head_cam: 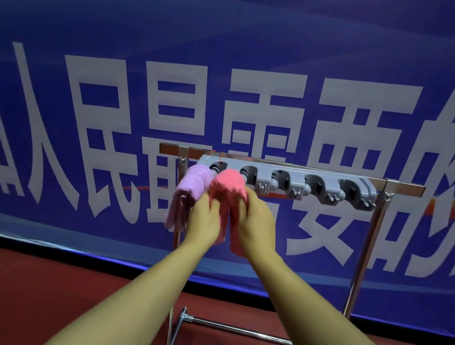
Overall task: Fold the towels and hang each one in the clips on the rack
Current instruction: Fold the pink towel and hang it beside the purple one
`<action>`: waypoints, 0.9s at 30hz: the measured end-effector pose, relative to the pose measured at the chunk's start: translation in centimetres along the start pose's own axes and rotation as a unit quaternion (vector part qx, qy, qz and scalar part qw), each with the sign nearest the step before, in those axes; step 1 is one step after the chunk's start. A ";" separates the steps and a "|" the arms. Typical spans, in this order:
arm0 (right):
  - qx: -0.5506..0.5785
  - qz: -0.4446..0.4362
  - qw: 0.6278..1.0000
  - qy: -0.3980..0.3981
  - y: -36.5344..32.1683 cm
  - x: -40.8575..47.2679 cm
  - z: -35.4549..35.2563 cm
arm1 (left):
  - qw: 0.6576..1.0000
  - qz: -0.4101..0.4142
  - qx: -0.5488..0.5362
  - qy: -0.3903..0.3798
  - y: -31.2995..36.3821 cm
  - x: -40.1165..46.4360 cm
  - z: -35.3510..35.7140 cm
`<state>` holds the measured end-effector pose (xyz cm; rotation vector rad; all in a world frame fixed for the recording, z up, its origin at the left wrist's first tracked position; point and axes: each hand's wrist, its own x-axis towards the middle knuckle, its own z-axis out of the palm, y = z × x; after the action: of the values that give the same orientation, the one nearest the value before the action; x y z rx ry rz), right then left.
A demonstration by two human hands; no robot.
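Note:
A grey clip holder (287, 182) with several clips is fixed to the top bar of a chrome rack (367, 243). A folded lilac towel (191, 188) hangs from the leftmost clip. Beside it a folded pink towel (227, 185) sits with its fold up in the second clip. My left hand (204, 217) grips the pink towel's left hanging half. My right hand (255, 220) grips its right half just below the fold. The lower ends of the pink towel are partly hidden behind my hands.
Three clips to the right of the pink towel hold nothing. A large blue banner (121, 48) with white characters hangs right behind the rack. The rack's chrome foot bar (232, 328) lies on a dark red floor (25, 291).

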<state>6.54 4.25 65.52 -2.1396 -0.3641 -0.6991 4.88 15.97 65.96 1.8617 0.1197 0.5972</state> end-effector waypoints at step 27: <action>-0.129 0.140 0.946 -0.264 17.2 -19.8 3.3 | 0.954 -0.139 0.093 -0.249 -19.8 -16.1 3.8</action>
<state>0.11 -3.96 41.24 -2.5502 -0.2469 0.0028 -3.36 14.31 41.56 2.0744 0.1040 -0.0891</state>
